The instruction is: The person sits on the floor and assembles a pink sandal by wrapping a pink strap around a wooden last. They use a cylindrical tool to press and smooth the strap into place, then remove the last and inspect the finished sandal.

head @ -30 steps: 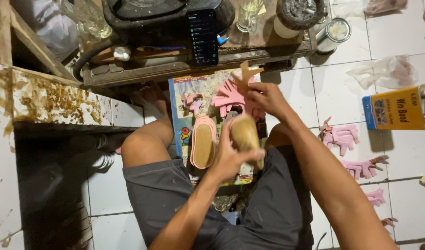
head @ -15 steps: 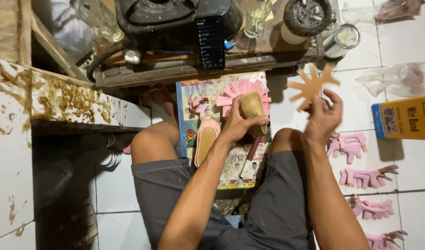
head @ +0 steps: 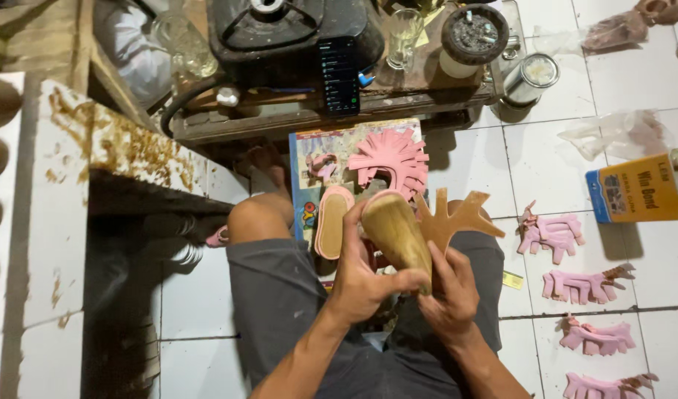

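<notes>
My left hand (head: 365,277) grips a small shoe sole (head: 394,229) with a tan underside and pink edge, held up over my lap. My right hand (head: 450,295) holds a tan branched strap piece (head: 453,218) against the sole's right side. On the colourful board (head: 309,159) in front of my knees lie another pink-rimmed sole (head: 331,222) and a pink fringed strap piece (head: 391,159).
Several pink strap pieces (head: 553,233) lie in a row on the white tiled floor at right, beside a yellow glue can (head: 635,193). A low wooden bench (head: 295,118) ahead carries a black stove, a phone (head: 337,74), a glass (head: 404,33) and an ashtray.
My right hand, raised out to the right with the tan strap piece half a second ago, has come back in and set the piece against the sole in my left hand.
</notes>
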A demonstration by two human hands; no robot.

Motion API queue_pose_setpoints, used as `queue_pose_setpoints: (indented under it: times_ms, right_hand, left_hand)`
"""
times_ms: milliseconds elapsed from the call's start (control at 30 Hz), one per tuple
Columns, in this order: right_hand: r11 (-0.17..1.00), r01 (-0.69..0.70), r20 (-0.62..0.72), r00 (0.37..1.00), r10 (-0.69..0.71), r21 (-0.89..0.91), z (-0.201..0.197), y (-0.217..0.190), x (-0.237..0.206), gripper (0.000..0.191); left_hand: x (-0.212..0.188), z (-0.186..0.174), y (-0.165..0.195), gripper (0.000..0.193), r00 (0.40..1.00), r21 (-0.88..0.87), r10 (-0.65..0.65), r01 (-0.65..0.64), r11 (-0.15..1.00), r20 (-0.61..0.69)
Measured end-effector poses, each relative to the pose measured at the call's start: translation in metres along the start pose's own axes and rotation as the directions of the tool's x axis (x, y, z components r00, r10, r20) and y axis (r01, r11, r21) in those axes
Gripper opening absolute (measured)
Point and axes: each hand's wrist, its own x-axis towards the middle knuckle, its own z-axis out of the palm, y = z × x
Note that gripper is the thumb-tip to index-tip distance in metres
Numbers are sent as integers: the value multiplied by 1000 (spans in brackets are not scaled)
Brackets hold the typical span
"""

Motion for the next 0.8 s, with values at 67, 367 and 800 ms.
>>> queue_pose_setpoints:
  times_ms: [67,367,800]
  right_hand:
    - [1000,18,-18,1000,-18,23,-1,-11,-7,60]
    - [994,104,-24,994,-103,27,-21,-34,-18,55]
    - [983,181,52,982,-183,39,-25,-44,-11,54]
  left_hand:
    - [-16,3,11,106,995,130,89,-93,987,38]
    - [-47,8,28,112,998,148,14,-24,989,69]
    - [-53,2,31,108,999,121,-42,39,992,30]
